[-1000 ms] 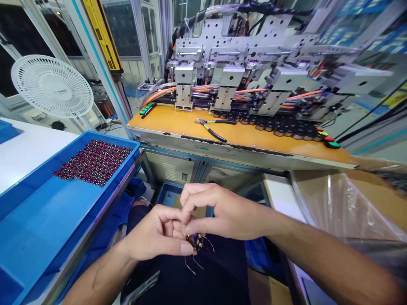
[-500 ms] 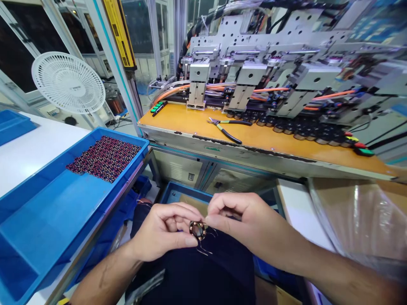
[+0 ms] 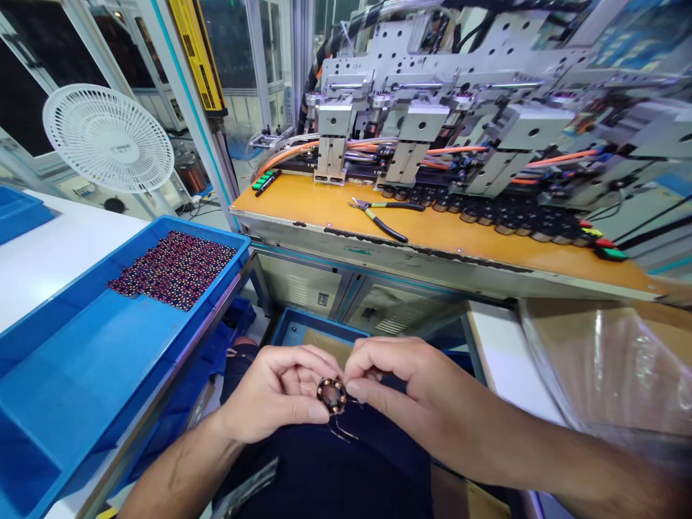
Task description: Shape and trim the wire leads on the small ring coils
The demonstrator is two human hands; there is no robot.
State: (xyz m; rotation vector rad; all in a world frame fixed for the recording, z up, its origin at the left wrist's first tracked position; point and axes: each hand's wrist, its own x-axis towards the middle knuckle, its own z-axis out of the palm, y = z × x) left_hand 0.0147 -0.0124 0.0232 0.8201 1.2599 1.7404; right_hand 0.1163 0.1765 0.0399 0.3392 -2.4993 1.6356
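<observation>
A small round wire-wound coil ring (image 3: 331, 396) with copper windings and loose wire ends sits between my hands, above my dark-clothed lap. My left hand (image 3: 275, 393) grips its left side between thumb and fingers. On the ring's right, my right hand (image 3: 403, 382) is closed in a pinch near a wire at its edge; the fingertips hide what they hold, if anything. Thin wire ends hang below the ring and stick out to its right.
To the left is a blue tray (image 3: 97, 360) partly filled with small dark-red parts (image 3: 176, 270). Pliers (image 3: 381, 216) lie on the orange bench (image 3: 303, 205) before the machine (image 3: 405, 119). A white fan (image 3: 111, 140) stands back left; plastic wrap (image 3: 610, 375) is at right.
My right thumb and fingertips have shifted slightly down and left along the ring's edge. The ring has turned a little to face the camera more. The whole view has shifted slightly.
</observation>
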